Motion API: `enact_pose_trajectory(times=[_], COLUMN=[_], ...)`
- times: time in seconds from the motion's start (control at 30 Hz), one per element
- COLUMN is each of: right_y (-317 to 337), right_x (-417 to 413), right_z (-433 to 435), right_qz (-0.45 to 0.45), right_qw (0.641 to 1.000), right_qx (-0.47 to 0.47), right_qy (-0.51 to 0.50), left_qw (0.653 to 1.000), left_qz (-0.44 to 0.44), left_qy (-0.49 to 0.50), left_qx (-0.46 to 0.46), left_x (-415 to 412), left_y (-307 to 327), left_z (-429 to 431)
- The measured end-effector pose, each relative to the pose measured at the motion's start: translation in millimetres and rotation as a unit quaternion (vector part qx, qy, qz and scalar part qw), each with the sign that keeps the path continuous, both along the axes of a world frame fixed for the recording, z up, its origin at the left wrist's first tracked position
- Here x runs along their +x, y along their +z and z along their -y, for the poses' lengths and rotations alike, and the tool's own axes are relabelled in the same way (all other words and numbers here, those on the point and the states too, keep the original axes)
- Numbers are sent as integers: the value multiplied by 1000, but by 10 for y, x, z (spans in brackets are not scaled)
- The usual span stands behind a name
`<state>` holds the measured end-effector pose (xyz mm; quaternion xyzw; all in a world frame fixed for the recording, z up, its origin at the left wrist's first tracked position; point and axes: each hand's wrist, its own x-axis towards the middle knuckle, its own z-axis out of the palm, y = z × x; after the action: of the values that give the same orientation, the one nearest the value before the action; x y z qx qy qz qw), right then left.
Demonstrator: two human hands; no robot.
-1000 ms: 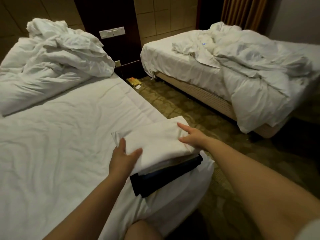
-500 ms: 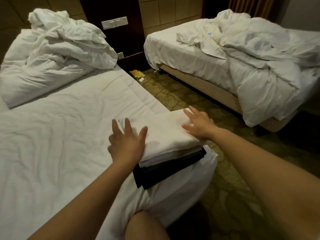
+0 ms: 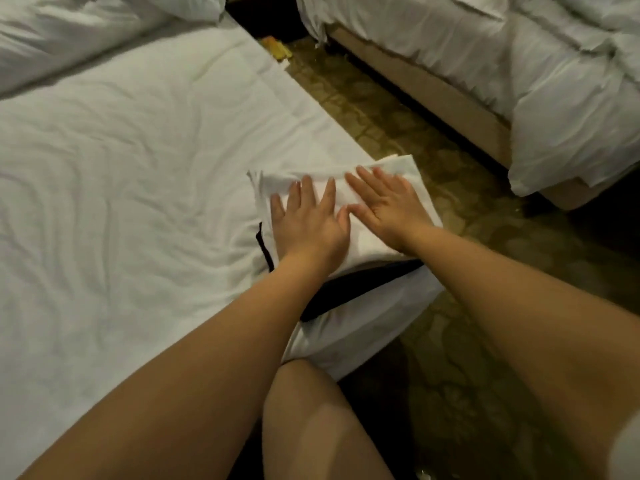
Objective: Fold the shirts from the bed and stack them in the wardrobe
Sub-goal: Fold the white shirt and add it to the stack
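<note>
The white shirt (image 3: 405,169) tops a folded pile on the bed (image 3: 138,168), at its near corner, right under my hands. Its long side runs left to right. My left hand (image 3: 308,220) and right hand (image 3: 388,202) lie flat on it, fingers straight, gripping nothing. The dark cloth (image 3: 346,285) below may be another shirt.

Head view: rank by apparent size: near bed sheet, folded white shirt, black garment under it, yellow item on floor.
1. near bed sheet
2. folded white shirt, partly covered
3. black garment, only edges showing
4. yellow item, farther off, so true size unsure
</note>
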<state>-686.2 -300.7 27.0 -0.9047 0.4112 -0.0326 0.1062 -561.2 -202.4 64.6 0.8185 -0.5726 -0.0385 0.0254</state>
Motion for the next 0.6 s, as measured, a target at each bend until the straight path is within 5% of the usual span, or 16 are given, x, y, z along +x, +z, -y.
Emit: enact_pose_trajectory(times=[0.6], right_y=[35], right_x=[238], right_z=[129], right_qz=[-84], right_qw=[995], right_qx=[24], right_qy=[-45], left_qw=[990], left_qz=[-133], left_qy=[-47], left_qx=[28], left_x=[366], left_y=[-43], left_z=[264])
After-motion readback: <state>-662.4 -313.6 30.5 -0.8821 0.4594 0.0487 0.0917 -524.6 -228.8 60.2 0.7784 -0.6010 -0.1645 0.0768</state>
